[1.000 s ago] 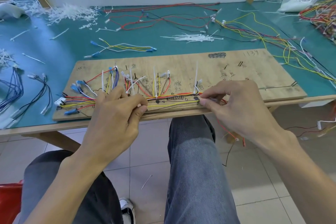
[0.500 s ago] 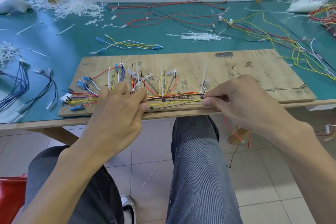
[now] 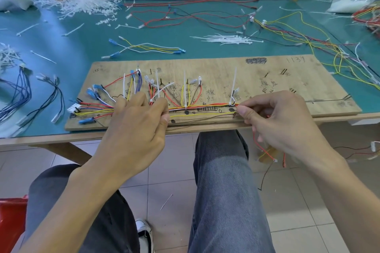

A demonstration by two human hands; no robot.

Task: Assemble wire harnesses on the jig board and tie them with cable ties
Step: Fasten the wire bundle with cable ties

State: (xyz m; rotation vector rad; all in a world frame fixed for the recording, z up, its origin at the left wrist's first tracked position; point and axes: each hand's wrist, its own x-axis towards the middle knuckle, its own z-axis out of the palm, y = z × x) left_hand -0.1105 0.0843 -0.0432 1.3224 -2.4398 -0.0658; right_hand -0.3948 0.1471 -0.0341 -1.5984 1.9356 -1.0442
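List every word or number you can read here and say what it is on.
"1139": handwritten number at the far right corner of the board.
"棕红": handwritten characters mid-board; a likely reading, slightly blurred.
Black scribble left of the number: crossed out, unreadable.
Small mark at the far left corner: too small to read.
Other handwriting around the wires: too blurred to read.

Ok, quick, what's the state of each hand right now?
Left hand: closed, gripping the multicoloured wire bundle.
Right hand: closed, pinching that bundle's right end.
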